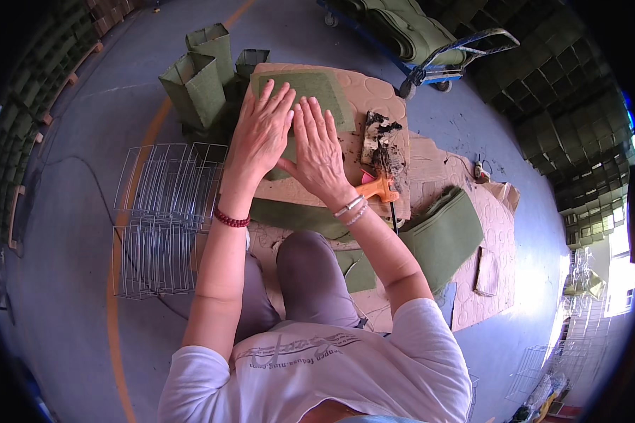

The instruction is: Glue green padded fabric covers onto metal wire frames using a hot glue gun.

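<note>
Green fabric [315, 83] under both flat hands [261, 137] [319, 151] could be stained if slid onto black residue [381, 156] at four o'clock.

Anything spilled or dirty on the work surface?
Yes: right of the right hand, dark, burnt-looking residue smears a pale slab beside the orange tool. It stands out against the much cleaner cardboard around it. I can't tell what the residue is.
</note>
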Demonstrator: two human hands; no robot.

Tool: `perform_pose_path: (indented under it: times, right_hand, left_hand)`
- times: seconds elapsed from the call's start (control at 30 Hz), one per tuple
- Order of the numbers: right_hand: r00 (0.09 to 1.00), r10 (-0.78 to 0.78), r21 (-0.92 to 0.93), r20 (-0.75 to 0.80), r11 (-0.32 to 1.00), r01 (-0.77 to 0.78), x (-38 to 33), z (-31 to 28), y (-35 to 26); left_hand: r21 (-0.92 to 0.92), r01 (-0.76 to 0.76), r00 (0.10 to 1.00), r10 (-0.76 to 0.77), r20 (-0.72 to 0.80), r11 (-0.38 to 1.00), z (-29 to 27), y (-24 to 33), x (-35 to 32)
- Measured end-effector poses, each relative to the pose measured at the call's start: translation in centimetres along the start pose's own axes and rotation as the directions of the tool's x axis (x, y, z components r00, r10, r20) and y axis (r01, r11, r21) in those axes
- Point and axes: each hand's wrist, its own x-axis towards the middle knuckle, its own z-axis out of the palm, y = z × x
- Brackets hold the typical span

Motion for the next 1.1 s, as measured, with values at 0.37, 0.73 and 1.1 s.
perform_pose_path:
  times: [0.37, 0.73, 1.1]
  right_hand:
    - [0.997, 0.066, -0.077, -0.034, 0.995, -0.068, -1.1, 0.9, 2.5]
    - [0.997, 0.056, 0.012, -0.055, 0.998, -0.055, -0.7, -1.0, 0.5]
    - [0.999, 0.022, -0.033, 0.029, 0.999, -0.021, -0.8, 0.7, 1.2]
  left_hand:
    - [0.124, 0.058, 0.997, -0.063, 0.04, 0.991, 0.9, -0.9, -1.2]
    - [-0.012, 0.0, 1.0, 0.0, -0.003, 1.0, 1.0, -1.5, -1.4]
    - [-0.053, 0.086, 0.991, -0.08, 0.111, 0.995, 1.2, -1.2, -1.0]
